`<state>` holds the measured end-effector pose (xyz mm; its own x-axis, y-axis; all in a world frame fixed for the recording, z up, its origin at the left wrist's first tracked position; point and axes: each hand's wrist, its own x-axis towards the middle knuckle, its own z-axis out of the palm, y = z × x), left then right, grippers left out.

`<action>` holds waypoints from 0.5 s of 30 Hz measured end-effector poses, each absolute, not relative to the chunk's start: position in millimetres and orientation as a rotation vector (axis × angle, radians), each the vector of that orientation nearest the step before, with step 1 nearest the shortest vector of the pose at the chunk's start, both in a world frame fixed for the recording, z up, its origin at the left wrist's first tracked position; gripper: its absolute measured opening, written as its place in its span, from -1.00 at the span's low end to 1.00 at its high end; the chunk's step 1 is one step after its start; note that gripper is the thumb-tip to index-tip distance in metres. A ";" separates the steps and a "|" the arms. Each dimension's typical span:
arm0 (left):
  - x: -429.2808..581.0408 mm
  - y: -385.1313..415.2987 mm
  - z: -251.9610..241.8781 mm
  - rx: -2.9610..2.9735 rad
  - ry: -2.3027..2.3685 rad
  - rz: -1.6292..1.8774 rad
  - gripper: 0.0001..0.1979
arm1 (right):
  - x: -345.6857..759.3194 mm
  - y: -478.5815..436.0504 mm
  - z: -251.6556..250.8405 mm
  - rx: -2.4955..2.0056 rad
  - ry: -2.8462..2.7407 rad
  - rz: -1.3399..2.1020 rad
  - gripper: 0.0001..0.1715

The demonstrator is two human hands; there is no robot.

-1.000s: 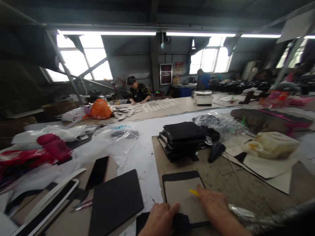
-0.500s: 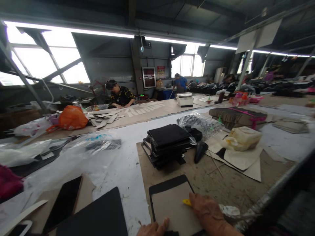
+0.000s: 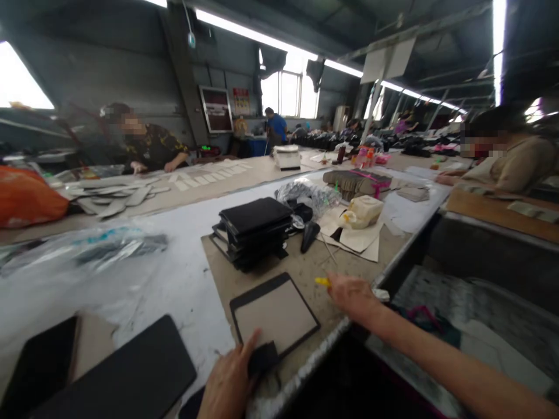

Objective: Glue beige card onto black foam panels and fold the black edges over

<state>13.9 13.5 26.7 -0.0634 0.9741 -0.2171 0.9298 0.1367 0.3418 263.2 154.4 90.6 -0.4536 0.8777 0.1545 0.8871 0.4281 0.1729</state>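
Panel [image 3: 277, 314] against left hand [image 3: 227, 378] — yellow tool [image 3: 322, 281] juts from right grip [image 3: 353, 295].

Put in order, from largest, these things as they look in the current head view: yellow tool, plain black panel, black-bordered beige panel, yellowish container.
1. Plain black panel
2. Black-bordered beige panel
3. Yellowish container
4. Yellow tool

The container stands farther away, so its real size is unsure.
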 end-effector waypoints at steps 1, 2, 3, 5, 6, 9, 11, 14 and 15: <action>15.3 10.6 32.8 1.829 2.054 0.142 -0.34 | 266.7 156.7 100.5 -1.619 -2.617 -0.344 -0.84; 15.6 7.6 37.5 1.826 2.068 0.142 -0.33 | 269.5 159.9 109.5 -1.623 -2.609 -0.333 -0.81; 14.9 4.0 40.5 1.814 2.090 0.133 -0.32 | 271.8 163.5 117.5 -1.586 -2.598 -0.314 -0.77; 11.2 -6.5 41.3 1.796 2.122 0.144 -0.33 | 275.1 168.3 129.8 -1.414 -2.510 -0.181 -0.69; 8.8 -13.3 39.3 1.799 2.133 0.160 -0.34 | 276.1 168.5 133.7 -1.353 -2.454 -0.090 -0.65; 3.0 -35.6 28.1 1.933 2.121 0.299 -0.38 | 274.5 159.7 136.1 -1.301 -2.309 0.247 -0.56; 2.5 -46.9 21.9 2.111 2.059 0.442 -0.39 | 268.4 148.7 130.8 -1.314 -2.205 0.514 -0.52; 8.0 -52.7 20.9 2.296 1.996 0.616 -0.47 | 252.9 130.5 117.6 -1.313 -1.980 0.946 -0.49; 10.6 -51.7 22.4 2.315 1.997 0.652 -0.52 | 247.0 124.7 112.9 -1.305 -1.902 1.061 -0.49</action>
<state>10.6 -51.7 22.4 0.0968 0.9493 0.2990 0.9428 -0.1837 0.2780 247.0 124.7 112.9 -0.3421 0.9391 0.0326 0.4659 0.1996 -0.8620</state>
